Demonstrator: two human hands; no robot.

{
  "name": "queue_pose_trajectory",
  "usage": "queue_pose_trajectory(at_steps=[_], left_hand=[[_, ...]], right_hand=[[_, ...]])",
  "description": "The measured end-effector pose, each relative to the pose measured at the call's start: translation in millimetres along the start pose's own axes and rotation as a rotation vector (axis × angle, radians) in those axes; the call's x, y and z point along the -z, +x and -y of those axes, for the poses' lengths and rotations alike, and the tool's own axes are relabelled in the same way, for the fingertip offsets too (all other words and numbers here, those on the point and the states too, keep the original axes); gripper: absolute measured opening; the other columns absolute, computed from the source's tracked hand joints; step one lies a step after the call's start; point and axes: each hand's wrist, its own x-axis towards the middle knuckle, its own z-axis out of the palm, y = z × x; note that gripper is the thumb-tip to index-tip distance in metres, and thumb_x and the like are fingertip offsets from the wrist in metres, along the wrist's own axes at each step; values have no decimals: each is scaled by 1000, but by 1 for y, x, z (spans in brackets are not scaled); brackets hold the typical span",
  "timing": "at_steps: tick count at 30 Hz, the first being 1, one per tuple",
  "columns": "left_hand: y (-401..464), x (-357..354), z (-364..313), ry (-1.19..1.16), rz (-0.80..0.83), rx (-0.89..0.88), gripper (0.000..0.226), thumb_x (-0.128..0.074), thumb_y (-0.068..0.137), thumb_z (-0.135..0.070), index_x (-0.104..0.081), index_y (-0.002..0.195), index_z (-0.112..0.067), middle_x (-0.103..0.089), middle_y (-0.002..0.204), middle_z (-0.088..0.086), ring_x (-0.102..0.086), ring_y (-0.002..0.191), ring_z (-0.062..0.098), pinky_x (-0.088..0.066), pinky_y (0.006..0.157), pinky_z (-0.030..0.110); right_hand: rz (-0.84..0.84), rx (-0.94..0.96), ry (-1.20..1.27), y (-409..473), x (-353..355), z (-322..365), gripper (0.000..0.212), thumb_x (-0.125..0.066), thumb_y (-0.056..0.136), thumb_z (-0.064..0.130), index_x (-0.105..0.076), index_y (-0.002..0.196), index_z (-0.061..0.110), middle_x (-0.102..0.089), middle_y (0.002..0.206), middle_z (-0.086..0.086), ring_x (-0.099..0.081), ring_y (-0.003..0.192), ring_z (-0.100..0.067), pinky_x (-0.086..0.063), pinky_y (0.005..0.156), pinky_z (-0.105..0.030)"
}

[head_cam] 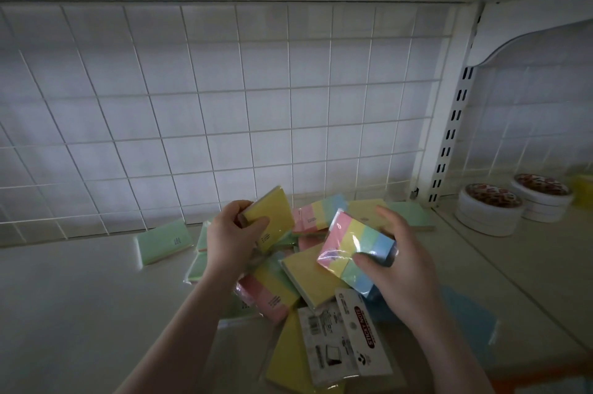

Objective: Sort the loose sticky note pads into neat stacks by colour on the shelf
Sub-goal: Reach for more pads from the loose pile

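Note:
A jumbled pile of wrapped sticky note pads (298, 281) lies on the white shelf (80, 297). My left hand (229, 236) grips a yellow pad (272, 220), lifted above the pile. My right hand (398, 262) holds a striped pad of pink, yellow, green and blue (353, 249) by its right end. A green pad (163, 243) lies apart to the left. Another striped pad (317, 212) and a green one (410, 214) lie at the back of the pile. A white-labelled pack (343, 339) lies at the front.
A white wire grid panel (224, 111) forms the back wall. A slotted upright post (449, 137) divides the shelf bays. Two stacks of round white tape rolls (491, 207) stand on the right. A blue sheet (468, 320) lies under my right forearm.

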Motion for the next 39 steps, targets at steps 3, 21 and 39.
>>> queue_pose_trajectory(at_steps=[3,21,39], left_hand=[[-2,8,0,-210,23,85,8,-72,80,-9,-66,86,-8,-67,77,10,-62,69,20,-54,59,27],[-39,139,12,-415,-83,128,10,-57,92,-19,-55,85,-12,-49,68,7,-45,50,17,-31,34,21],[-84,455,105,-473,-283,181,14,-65,72,-14,-55,80,-8,-47,59,6,-46,41,13,-33,31,21]], right_hand=[[45,28,68,-2,2,3,44,-76,76,13,-52,100,41,-58,91,22,-53,88,15,-47,59,-9],[52,-138,493,-8,-28,66,8,-75,75,8,-68,73,8,-69,65,-8,-64,59,-17,-47,57,-31],[229,-131,631,-134,-277,262,22,-65,87,12,-51,70,6,-46,67,-9,-44,63,-16,-33,46,-19]])
